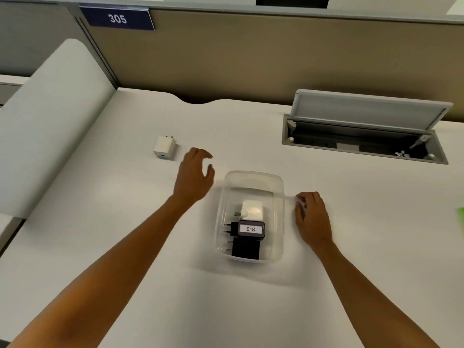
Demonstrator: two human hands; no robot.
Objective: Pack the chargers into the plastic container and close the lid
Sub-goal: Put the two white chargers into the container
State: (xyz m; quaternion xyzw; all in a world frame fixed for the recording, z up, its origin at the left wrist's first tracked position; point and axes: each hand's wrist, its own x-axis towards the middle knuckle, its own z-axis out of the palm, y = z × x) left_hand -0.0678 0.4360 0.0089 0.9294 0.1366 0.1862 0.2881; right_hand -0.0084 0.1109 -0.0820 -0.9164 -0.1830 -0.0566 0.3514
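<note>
Reaching over the white counter, the left hand hangs just left of the clear plastic container, fingers spread and curled, holding nothing. Right of the container, the right hand rests on the counter with fingers loosely bent and empty. Inside the container lie three chargers: a white charger at the middle, a black charger labelled 018 nearer the person, and a second black charger at the near wall. Another white charger sits on the counter, beyond and left of the container, near the left hand. An open cable hatch lies beyond and right of the container.
</note>
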